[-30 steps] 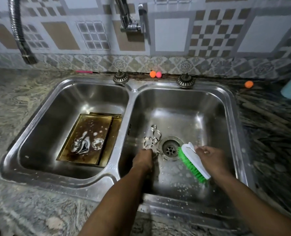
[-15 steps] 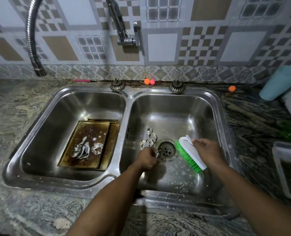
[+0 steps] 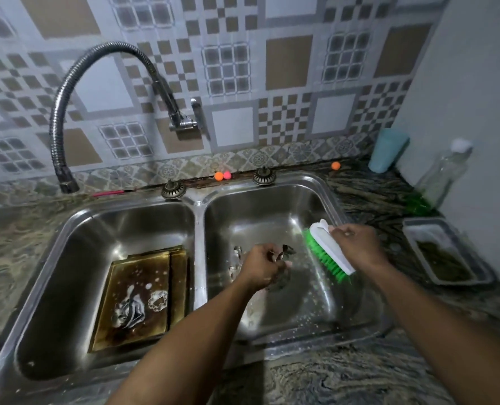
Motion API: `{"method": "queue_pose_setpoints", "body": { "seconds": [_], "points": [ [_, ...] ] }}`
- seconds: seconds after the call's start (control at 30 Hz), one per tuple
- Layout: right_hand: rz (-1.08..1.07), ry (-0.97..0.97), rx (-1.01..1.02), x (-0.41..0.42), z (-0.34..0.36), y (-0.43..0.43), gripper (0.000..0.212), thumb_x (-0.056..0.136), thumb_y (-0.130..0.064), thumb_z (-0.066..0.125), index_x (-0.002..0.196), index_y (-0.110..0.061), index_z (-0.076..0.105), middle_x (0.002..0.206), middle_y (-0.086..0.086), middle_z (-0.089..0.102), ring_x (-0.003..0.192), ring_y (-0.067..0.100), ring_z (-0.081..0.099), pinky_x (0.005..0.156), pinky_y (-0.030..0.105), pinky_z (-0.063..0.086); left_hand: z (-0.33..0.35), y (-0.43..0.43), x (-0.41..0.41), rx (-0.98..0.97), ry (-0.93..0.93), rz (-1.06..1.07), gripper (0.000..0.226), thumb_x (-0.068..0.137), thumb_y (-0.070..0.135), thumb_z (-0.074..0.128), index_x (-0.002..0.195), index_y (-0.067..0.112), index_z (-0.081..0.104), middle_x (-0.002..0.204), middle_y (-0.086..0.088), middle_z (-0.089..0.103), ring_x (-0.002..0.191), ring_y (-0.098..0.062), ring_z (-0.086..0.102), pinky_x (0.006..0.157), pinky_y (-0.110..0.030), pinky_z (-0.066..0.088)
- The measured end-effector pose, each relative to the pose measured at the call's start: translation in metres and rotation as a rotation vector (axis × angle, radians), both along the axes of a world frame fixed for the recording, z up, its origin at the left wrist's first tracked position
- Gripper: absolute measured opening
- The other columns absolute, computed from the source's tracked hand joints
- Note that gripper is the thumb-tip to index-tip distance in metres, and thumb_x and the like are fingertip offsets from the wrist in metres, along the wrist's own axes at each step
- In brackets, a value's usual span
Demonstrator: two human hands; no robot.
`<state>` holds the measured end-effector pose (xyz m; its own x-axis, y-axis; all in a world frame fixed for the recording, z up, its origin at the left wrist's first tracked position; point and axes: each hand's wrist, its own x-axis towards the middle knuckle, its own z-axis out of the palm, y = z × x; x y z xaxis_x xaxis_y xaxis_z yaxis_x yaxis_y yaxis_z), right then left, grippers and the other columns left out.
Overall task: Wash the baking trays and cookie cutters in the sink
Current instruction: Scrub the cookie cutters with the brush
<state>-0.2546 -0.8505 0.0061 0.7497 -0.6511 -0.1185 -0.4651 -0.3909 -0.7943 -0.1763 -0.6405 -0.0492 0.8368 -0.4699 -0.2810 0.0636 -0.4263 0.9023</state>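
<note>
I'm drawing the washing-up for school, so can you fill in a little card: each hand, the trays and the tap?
left hand: pinches a metal cookie cutter over the right basin
right hand: grips a green-bristled brush beside that cutter
baking trays: stacked flat in the left basin, browned
on top tray: soapy cutters, lying in foam
tap: no water seen coming out
</note>
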Motion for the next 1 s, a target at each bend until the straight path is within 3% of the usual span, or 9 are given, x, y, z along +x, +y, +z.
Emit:
{"method": "queue_pose_setpoints", "body": {
  "seconds": [0.1,0.17,0.33,0.43,0.57,0.7,0.83,0.9,1.0],
  "points": [
    [-0.054,0.014,-0.063,-0.016,0.02,-0.024,0.026,0.088,-0.041,0.067,0.092,-0.018,0.078,0.094,0.002,0.076,0.089,0.025,0.068,0.083,0.037,0.053,0.014,-0.028,-0.01,-0.008,-0.04,-0.067,0.018,0.087,0.005,0.075,0.096,0.021,0.072,0.086,-0.009,0.075,0.058,-0.015,0.059,0.054,-0.03,0.051],
    [-0.108,0.019,-0.124,-0.028,0.033,-0.046,0.026,0.09,-0.042,0.065,0.096,-0.02,0.078,0.1,0.003,0.075,0.093,0.027,0.067,0.085,0.037,0.052,0.019,-0.046,-0.015,-0.019,-0.089,-0.128,0.018,0.088,0.006,0.074,0.105,0.012,0.073,0.089,-0.011,0.076,0.059,-0.012,0.06,0.056,-0.029,0.05],
    [-0.259,0.056,-0.18,-0.058,0.049,-0.116,0.029,0.094,-0.04,0.061,0.102,-0.018,0.077,0.117,0.01,0.071,0.105,0.035,0.064,0.091,0.037,0.05,0.027,-0.091,-0.028,-0.015,-0.177,-0.224,0.018,0.084,0.013,0.08,0.082,0.027,0.069,0.074,-0.001,0.072,0.072,-0.018,0.068,0.077,-0.046,0.059],
    [-0.275,0.087,-0.199,-0.073,0.043,-0.153,0.026,0.095,-0.034,0.06,0.1,-0.014,0.077,0.115,0.013,0.07,0.104,0.037,0.063,0.086,0.035,0.047,0.024,-0.114,-0.038,-0.008,-0.203,-0.181,0.015,0.083,0.013,0.081,0.09,0.023,0.072,0.089,-0.011,0.077,0.081,-0.022,0.072,0.081,-0.047,0.06],
    [-0.168,0.166,-0.197,-0.081,0.016,-0.188,0.031,0.097,-0.033,0.059,0.098,-0.008,0.076,0.112,0.016,0.071,0.099,0.036,0.064,0.084,0.036,0.048,0.015,-0.136,-0.048,0.029,-0.241,-0.148,0.018,0.082,0.009,0.079,0.1,0.012,0.076,0.092,-0.005,0.077,0.089,-0.021,0.074,0.086,-0.046,0.059],
    [-0.128,0.203,-0.165,-0.077,-0.003,-0.2,0.035,0.096,-0.037,0.06,0.113,-0.01,0.074,0.122,0.013,0.069,0.11,0.036,0.063,0.093,0.037,0.049,0.015,-0.146,-0.054,0.059,-0.224,-0.118,0.017,0.081,0.006,0.078,0.098,0.008,0.075,0.085,-0.003,0.074,0.078,-0.013,0.068,0.078,-0.036,0.058],
    [-0.131,0.174,-0.129,-0.074,-0.009,-0.203,0.034,0.095,-0.033,0.062,0.116,-0.009,0.074,0.126,0.014,0.068,0.114,0.037,0.062,0.097,0.039,0.048,0.016,-0.143,-0.055,-0.003,-0.155,-0.024,0.009,0.081,0.014,0.082,0.085,0.017,0.075,0.068,0.005,0.071,0.058,-0.008,0.062,0.063,-0.045,0.06],
    [-0.164,0.162,-0.129,-0.073,-0.002,-0.203,0.031,0.096,-0.033,0.06,0.111,-0.011,0.076,0.121,0.013,0.069,0.106,0.036,0.063,0.092,0.036,0.048,0.022,-0.139,-0.054,-0.027,-0.103,0.031,0.009,0.083,0.013,0.082,0.085,0.018,0.075,0.065,0.006,0.07,0.053,-0.009,0.062,0.058,-0.043,0.06],
    [-0.201,0.042,-0.13,-0.064,0.023,-0.193,0.032,0.095,-0.036,0.058,0.082,-0.01,0.074,0.092,0.012,0.071,0.083,0.032,0.061,0.079,0.037,0.049,0.027,-0.131,-0.051,-0.09,-0.054,0.068,0.014,0.083,0.009,0.082,0.094,0.007,0.073,0.07,-0.004,0.069,0.05,-0.012,0.056,0.051,-0.035,0.053]
  ]
}}
